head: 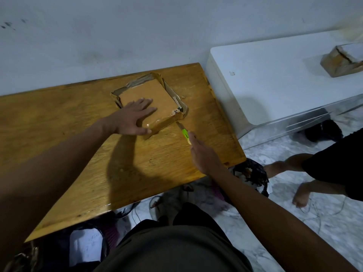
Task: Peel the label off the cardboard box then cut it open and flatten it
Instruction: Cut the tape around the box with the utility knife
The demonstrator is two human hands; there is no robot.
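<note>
A flat brown cardboard box (157,95) lies on the wooden table (78,144), its far and right flaps torn open and a scrap of white label at its near right corner. My left hand (135,116) presses flat on the box top, fingers spread. My right hand (204,154) grips a green-handled cutter (183,133), its blade tip pointing at the box's near right side, just short of it.
A white table (275,75) stands to the right with another taped cardboard box (341,59) on it. Another person's legs (294,173) are on the marble floor at right. A black bag (251,175) sits by the wooden table's corner; clutter lies beneath.
</note>
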